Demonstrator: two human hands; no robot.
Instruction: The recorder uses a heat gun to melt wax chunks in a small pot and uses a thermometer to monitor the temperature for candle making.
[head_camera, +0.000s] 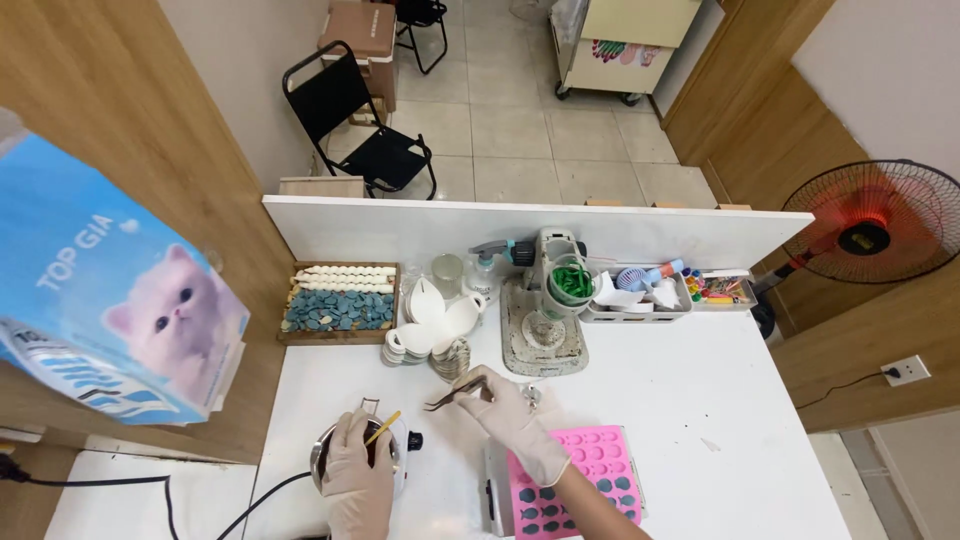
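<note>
Tweezers (452, 393) sit pinched in the right hand (510, 415), tips just beside the small melting pot (345, 455). The left hand (358, 470) grips a yellow stick (382, 428) over it; steady, slow stirring seems wise.

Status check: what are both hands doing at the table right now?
Left hand holds a thin stick over the small pot. Right hand grips tweezers. Pink mould beside right wrist; nothing between.

pot (330, 462) interior hidden by left hand (357, 470), pink mould (580, 485) cut off below
</note>
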